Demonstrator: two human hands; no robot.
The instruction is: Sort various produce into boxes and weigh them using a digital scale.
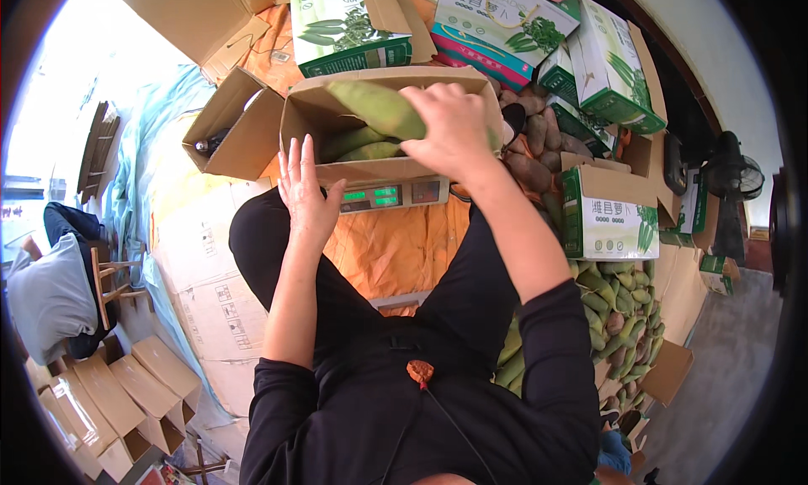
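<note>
A long green radish lies tilted over an open brown cardboard box, with my right hand closed around its right end. Beneath it, several more green radishes rest inside the box. My left hand is at the box's near left corner, fingers stretched upward and apart, holding nothing. The box sits on a digital scale whose green-lit display faces me, between my knees. My right hand covers part of the box's right side and what lies there.
Printed green-and-white cartons stand behind and to the right, beside reddish-brown roots. A heap of green radishes lies at my right. Brown boxes line the lower left. A black fan stands far right.
</note>
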